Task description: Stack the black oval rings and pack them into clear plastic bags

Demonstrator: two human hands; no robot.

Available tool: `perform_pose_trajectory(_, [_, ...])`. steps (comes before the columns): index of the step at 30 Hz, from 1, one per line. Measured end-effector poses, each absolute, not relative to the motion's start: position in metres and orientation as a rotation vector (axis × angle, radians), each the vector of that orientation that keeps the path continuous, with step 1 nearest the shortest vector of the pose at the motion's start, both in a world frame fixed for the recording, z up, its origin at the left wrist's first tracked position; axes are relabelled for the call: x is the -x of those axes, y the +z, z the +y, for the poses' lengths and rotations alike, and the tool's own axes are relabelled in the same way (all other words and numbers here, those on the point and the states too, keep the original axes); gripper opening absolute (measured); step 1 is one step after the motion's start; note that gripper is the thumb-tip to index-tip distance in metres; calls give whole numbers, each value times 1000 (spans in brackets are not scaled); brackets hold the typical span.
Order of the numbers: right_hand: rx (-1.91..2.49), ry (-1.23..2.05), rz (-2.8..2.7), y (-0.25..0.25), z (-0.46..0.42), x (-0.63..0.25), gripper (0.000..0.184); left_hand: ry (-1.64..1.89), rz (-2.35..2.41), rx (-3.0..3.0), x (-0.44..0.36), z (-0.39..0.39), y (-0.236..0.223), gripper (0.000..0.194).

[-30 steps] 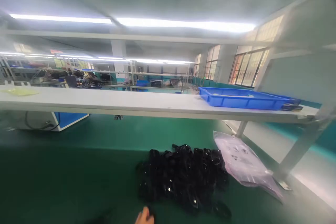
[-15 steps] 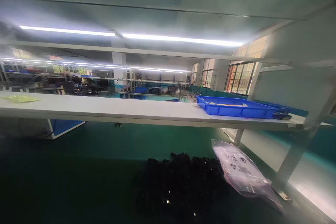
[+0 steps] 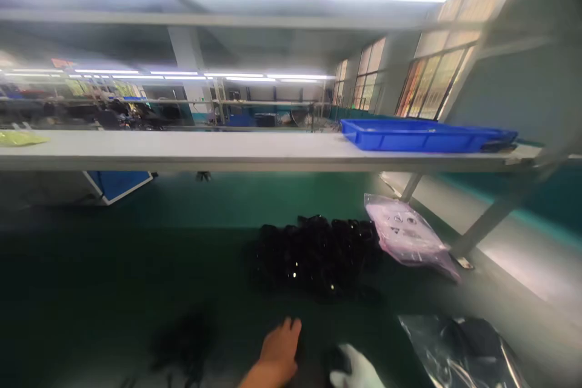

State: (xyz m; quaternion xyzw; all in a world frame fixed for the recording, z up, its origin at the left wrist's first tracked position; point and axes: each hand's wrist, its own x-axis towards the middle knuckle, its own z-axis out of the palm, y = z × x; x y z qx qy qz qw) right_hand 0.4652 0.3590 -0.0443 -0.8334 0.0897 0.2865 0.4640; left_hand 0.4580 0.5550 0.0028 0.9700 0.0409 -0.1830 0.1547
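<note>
My bare left hand lies low on the green bench top, fingers stretched forward and close together, just short of a pile of small black parts. Right beside it, my right hand wears a white glove and curls against a small black part; the grip is blurred. A dark smear of more black pieces lies to the left of my left hand.
A pink plastic bag lies right of the pile, and a clear bag with dark contents is at the bottom right. Above runs a white shelf carrying a blue tray. Shelf legs stand at the right.
The view has tipped down and nearer to the bench. Both hands have come into sight at the bottom edge, and the clear bag at the bottom right now shows.
</note>
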Motion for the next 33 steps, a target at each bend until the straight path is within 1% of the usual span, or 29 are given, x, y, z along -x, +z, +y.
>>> perform_pose_trajectory(1, [2047,748,244,-49,359,-461,37,-572,88,-2793,-453,555,4,79])
perform_pose_trajectory(2, [2065,774,226,-52,358,-458,42,-604,80,-2788,-451,555,5,82])
perform_pose_trajectory(4, [2087,804,210,-53,357,-455,46,-631,51,-2813,-453,555,7,86])
perform_pose_trajectory(7, [2074,816,198,-46,356,-457,47,-600,-113,-2856,-462,550,8,94])
perform_pose_trajectory(8, [2064,815,193,-44,356,-457,47,-594,-167,-2856,-464,548,8,93])
perform_pose_trajectory(10, [2051,805,181,-40,356,-458,48,-600,-214,-2843,-465,544,8,83])
perform_pose_trajectory(12, [2048,804,177,-40,355,-458,49,-615,-203,-2819,-460,541,7,74])
perform_pose_trajectory(13, [2046,805,179,-41,354,-457,50,-618,-181,-2777,-456,540,6,73])
perform_pose_trajectory(19, [2041,803,149,-41,349,-456,48,-526,6,-2310,-419,523,-12,82])
perform_pose_trajectory(25, [2100,801,101,-37,348,-455,51,-457,56,-2237,-414,511,-23,81])
perform_pose_trajectory(31, [2404,696,62,-25,362,-451,57,-457,34,-2218,-408,513,-27,86])
perform_pose_trajectory(32, [2423,713,72,-24,364,-450,58,-451,32,-2204,-410,518,-25,85])
perform_pose_trajectory(33, [2431,732,79,-23,365,-450,58,-419,61,-2198,-415,526,-21,80])
